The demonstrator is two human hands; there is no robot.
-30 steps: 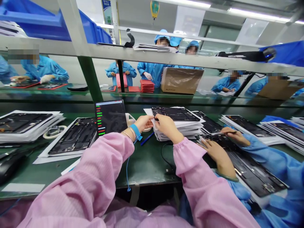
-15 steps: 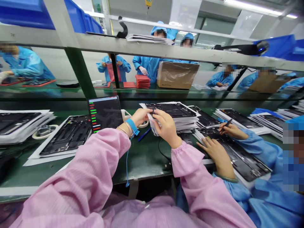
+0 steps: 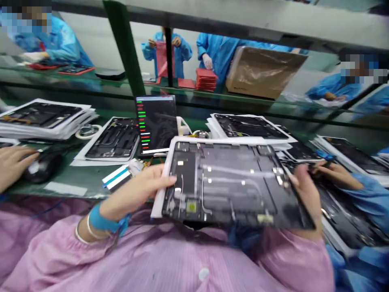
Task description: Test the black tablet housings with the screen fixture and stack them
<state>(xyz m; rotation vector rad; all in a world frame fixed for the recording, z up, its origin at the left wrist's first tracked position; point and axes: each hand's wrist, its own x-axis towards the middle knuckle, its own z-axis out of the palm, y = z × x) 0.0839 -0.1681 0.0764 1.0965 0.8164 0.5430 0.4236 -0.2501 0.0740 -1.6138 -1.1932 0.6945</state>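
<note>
In front of my chest I hold a black opened tablet housing (image 3: 234, 182), its inner side with cables and parts facing up, with a white sheet (image 3: 158, 202) under it. My left hand (image 3: 142, 184) grips its left edge, thumb on top. The right edge is in my right hand (image 3: 310, 198), which is a little blurred, its fingers mostly hidden underneath. Beyond it lies a stack of similar housings (image 3: 249, 126) interleaved with white sheets. A lit screen (image 3: 156, 125) with coloured bars stands behind my left hand, near a small striped part (image 3: 117, 178) on the bench.
At left, a co-worker's hand (image 3: 13, 164) rests by a black mouse (image 3: 44, 164). Another stack (image 3: 39, 117) and a single housing (image 3: 112, 138) lie beyond. A co-worker's hand (image 3: 337, 174) works close on my right. A shelf beam (image 3: 243, 24) crosses above.
Both my hands have come back from the stack toward my chest, now holding a tablet housing flat between them. The camera view has tilted down and shifted left.
</note>
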